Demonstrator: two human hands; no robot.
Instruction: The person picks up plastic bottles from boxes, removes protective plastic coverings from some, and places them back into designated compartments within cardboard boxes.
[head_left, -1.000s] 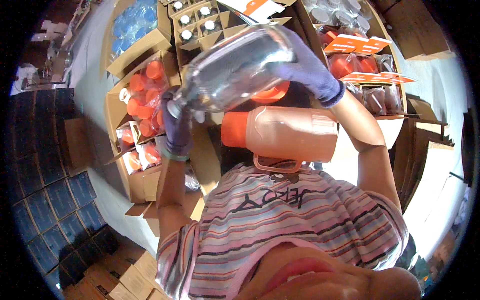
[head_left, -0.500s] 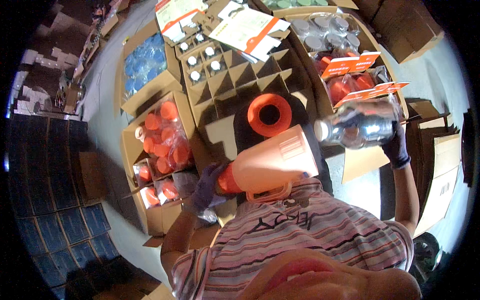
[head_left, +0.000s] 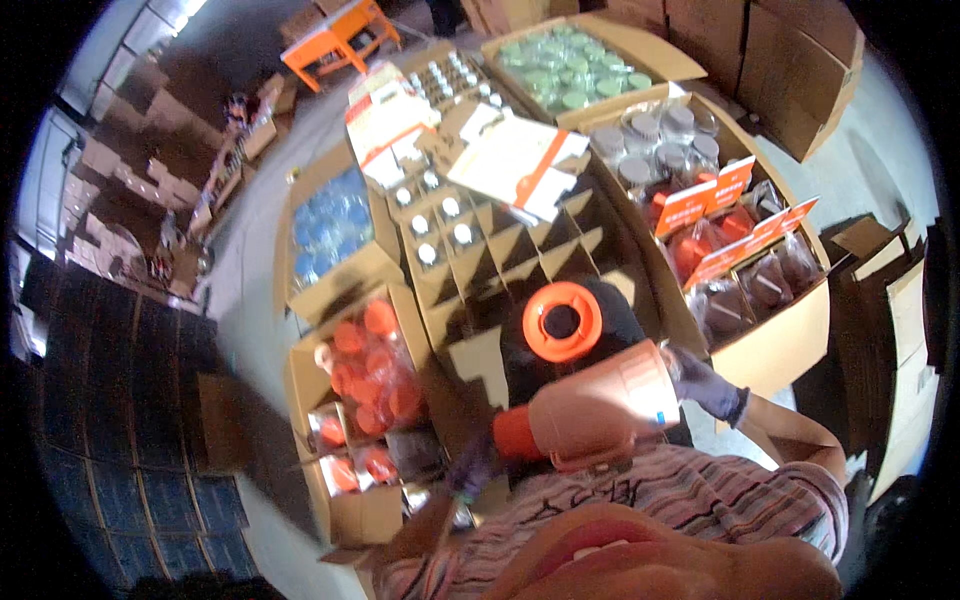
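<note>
A person in a striped shirt (head_left: pixel 690 500) is standing over a floor packed with open cardboard boxes, and I am counting six of them around the hands. The biggest, the divided box (head_left: pixel 500 260), is sitting in the middle with its cardboard cells, and about six white-capped bottles (head_left: pixel 440 225) are showing in the nearer cells. To the right, a long box (head_left: pixel 790 345) is holding clear jars (head_left: pixel 665 140), roughly six, behind bagged red and dark pieces under three orange-and-white cards (head_left: pixel 715 195). At the top, one box of green lids (head_left: pixel 565 70) is lying open. On the left, one box of blue bottles (head_left: pixel 325 230) is resting above one box of red caps (head_left: pixel 370 370), where about eight caps are showing. Two printed sheets (head_left: pixel 515 160) are lying across the divided box.

Against the chest, one pale orange jug (head_left: pixel 600 405) is lying on its side with an orange end piece (head_left: pixel 512 433), below one orange ring (head_left: pixel 562 321) on something dark. The right hand (head_left: pixel 700 385), in a purple glove, is pressing against the jug's right end; how its fingers are set I cannot tell. The left hand (head_left: pixel 470 470), also gloved, is reaching down just beside the orange end piece, over the low box by the red caps; whether it is gripping anything is too dark to tell.
</note>
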